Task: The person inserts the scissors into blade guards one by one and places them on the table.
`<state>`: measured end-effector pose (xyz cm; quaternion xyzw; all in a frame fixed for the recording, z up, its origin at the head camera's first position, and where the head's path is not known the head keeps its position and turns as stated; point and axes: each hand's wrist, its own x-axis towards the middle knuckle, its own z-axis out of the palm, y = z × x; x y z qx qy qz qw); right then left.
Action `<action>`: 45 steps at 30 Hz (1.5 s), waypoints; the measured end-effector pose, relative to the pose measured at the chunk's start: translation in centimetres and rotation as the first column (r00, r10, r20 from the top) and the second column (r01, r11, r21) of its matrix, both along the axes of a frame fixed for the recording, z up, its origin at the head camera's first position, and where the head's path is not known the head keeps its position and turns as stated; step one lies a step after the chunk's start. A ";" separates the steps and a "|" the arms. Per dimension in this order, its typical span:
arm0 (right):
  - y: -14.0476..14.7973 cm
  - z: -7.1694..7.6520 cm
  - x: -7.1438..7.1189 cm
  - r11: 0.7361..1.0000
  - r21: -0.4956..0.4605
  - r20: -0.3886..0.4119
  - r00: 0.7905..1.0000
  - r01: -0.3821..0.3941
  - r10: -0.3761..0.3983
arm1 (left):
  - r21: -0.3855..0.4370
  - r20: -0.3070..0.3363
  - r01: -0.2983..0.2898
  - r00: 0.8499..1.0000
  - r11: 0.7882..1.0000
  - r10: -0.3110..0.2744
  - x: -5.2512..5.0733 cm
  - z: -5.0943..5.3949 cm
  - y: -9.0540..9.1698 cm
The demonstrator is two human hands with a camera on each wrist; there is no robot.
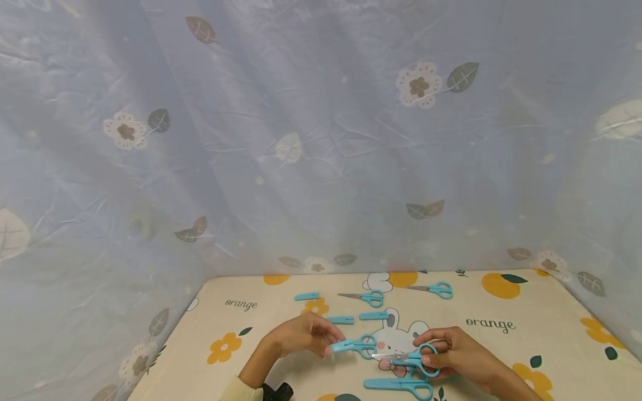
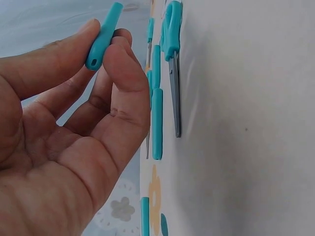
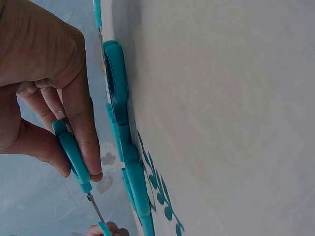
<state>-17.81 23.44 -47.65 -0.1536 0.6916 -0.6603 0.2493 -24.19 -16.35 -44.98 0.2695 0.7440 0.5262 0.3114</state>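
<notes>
My left hand (image 1: 312, 334) pinches a turquoise scissor blade cover (image 2: 104, 37) between thumb and fingers, raised over the table. Just below it lies a pair of scissors (image 1: 368, 346) with turquoise handles; its bare blade shows in the left wrist view. My right hand (image 1: 453, 355) holds another pair of scissors (image 3: 74, 155) by the handles, the bare blades pointing left towards the cover. Beneath the right hand are covered scissors (image 1: 388, 384), lying flat. More turquoise parts close behind them are partly hidden by the hand.
Farther back lie two uncovered scissors, one in the middle (image 1: 371, 298) and one to the right (image 1: 441, 289). Loose blade covers rest at the back left (image 1: 307, 296) and nearer the middle (image 1: 373, 316). A patterned curtain (image 1: 321, 167) rises behind the printed tablecloth (image 1: 200, 312).
</notes>
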 end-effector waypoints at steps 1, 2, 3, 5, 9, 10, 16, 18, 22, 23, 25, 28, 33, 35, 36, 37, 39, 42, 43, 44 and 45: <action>-0.2 0.0 0.0 1.000 0.001 0.003 1.000 0.005 -0.005 | 0.001 0.002 0.002 1.000 1.000 -0.002 0.1 0.0 0.0; -0.3 0.0 0.0 1.000 0.002 0.009 1.000 0.010 -0.010 | 0.006 0.004 0.006 1.000 1.000 -0.006 0.1 0.0 0.0; -0.4 0.1 0.0 1.000 0.002 0.012 1.000 0.015 -0.015 | 0.007 0.005 0.010 1.000 1.000 -0.010 0.1 0.0 0.1; -0.6 0.1 0.0 1.000 -0.001 0.013 1.000 0.016 -0.016 | 0.008 0.001 0.018 1.000 1.000 -0.018 0.2 0.0 0.2; -1.1 0.2 0.1 1.000 -0.004 0.002 1.000 0.015 -0.015 | 0.004 -0.010 0.021 1.000 1.000 -0.021 0.3 0.1 0.4; -1.2 0.2 0.1 1.000 -0.004 0.001 1.000 0.017 -0.017 | 0.003 -0.013 0.022 1.000 1.000 -0.022 0.3 0.1 0.5; -1.6 0.2 0.2 0.999 -0.005 0.009 0.999 0.037 -0.037 | -0.001 -0.011 0.035 0.999 0.999 -0.035 0.5 0.1 0.8; -1.6 0.3 0.2 0.999 -0.015 0.013 0.999 0.032 -0.032 | 0.003 -0.008 0.045 0.999 0.999 -0.045 0.5 0.1 0.9; -1.5 0.4 0.2 0.999 -0.034 0.018 1.000 0.014 -0.013 | 0.018 0.008 0.069 0.998 0.997 -0.069 0.6 0.1 1.1; -1.5 0.4 0.2 0.999 -0.035 0.019 1.000 0.010 -0.010 | 0.022 0.015 0.076 0.997 0.997 -0.076 0.7 0.1 1.2; -1.6 0.4 0.2 0.999 -0.032 0.025 1.000 0.008 -0.007 | 0.027 0.028 0.086 0.996 0.996 -0.087 0.7 0.1 1.3; -1.6 0.5 0.1 1.000 -0.024 0.026 1.000 0.007 -0.007 | 0.027 0.044 0.097 0.994 0.995 -0.098 0.8 0.1 1.4; -1.7 0.4 0.1 1.000 -0.025 0.011 1.000 -0.008 0.009 | 0.024 0.057 0.102 0.993 0.994 -0.104 1.0 0.1 1.5; -1.8 0.4 0.1 1.000 -0.026 0.014 1.000 -0.010 0.010 | 0.024 0.057 0.102 0.993 0.994 -0.104 1.1 0.1 1.5; -1.8 0.4 0.1 1.000 -0.027 0.018 1.000 -0.008 0.009 | 0.024 0.058 0.102 0.993 0.994 -0.104 1.1 0.1 1.6; -1.9 0.3 0.1 1.000 -0.026 0.024 1.000 -0.004 0.005 | 0.024 0.059 0.103 0.993 0.994 -0.105 1.2 0.1 1.6; -2.0 0.2 0.2 1.000 -0.017 0.028 1.000 0.004 -0.004 | 0.026 0.064 0.106 0.992 0.994 -0.107 1.3 0.1 1.8; -2.1 0.1 0.3 1.000 0.015 0.012 1.000 0.018 -0.019 | 0.024 0.070 0.111 0.991 0.994 -0.112 1.4 0.0 1.9; -2.2 0.0 0.3 0.999 0.027 0.003 1.000 0.020 -0.020 | 0.024 0.073 0.113 0.991 0.993 -0.114 1.4 0.0 2.0; -2.3 0.0 0.3 0.999 0.038 -0.004 1.000 0.021 -0.021 | 0.023 0.076 0.113 0.991 0.993 -0.115 1.4 -0.1 2.1; -2.3 0.0 0.3 0.999 0.047 -0.009 1.000 0.020 -0.020 | 0.021 0.078 0.114 0.990 0.993 -0.115 1.4 -0.1 2.1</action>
